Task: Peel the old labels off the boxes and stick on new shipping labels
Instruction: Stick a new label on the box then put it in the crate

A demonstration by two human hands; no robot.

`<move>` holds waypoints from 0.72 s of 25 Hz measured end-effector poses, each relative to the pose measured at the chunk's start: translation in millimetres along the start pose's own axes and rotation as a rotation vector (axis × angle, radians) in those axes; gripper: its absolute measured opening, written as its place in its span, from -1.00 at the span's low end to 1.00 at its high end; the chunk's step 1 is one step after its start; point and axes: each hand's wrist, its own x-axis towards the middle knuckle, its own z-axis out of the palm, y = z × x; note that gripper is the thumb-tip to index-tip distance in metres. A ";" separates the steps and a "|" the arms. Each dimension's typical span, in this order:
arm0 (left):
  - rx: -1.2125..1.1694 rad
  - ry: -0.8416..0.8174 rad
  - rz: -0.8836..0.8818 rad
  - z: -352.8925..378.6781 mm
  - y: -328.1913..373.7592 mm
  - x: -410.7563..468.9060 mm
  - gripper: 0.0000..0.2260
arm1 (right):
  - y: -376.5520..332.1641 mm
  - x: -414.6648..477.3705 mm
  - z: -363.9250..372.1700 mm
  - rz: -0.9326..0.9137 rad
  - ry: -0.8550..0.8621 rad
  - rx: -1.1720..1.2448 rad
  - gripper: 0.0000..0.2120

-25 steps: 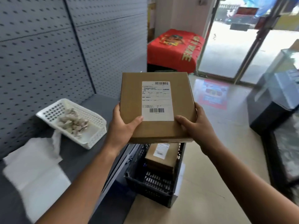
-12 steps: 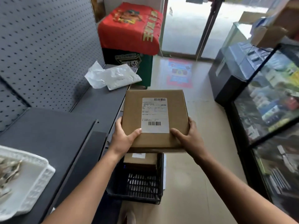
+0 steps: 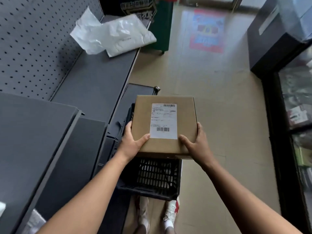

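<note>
I hold a flat brown cardboard box (image 3: 143, 115) level in front of me, just above a black plastic crate (image 3: 157, 179) on the floor. A white shipping label (image 3: 163, 121) with two barcodes lies flat on the box's top. My left hand (image 3: 132, 142) grips the box's near left corner, thumb on top beside the label. My right hand (image 3: 196, 144) grips the near right corner the same way. The box hides most of the crate's inside.
A dark grey shelf (image 3: 94, 85) with a pegboard back (image 3: 33, 44) runs along my left. White plastic mailer bags (image 3: 111, 37) lie at its far end. A dark cabinet (image 3: 270, 46) and a glass display case (image 3: 297, 115) line the right. Tiled floor (image 3: 219, 102) lies between.
The view has tilted down and swung right; the white basket has left the frame. The box, still held by both hands, has come lower and now hides the box in the crate.
</note>
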 end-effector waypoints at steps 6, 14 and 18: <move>0.156 -0.078 -0.096 3.0 -63.7 78.3 -0.12 | 70.9 70.4 60.3 0.060 -0.088 -0.084 -0.15; 0.335 -0.102 -0.254 28.7 -145.8 142.9 -0.11 | 142.1 117.4 121.8 0.225 -0.190 -0.121 -0.14; 0.449 -0.097 -0.274 42.4 -173.9 161.0 -0.12 | 161.8 130.7 139.0 0.250 -0.177 -0.136 -0.21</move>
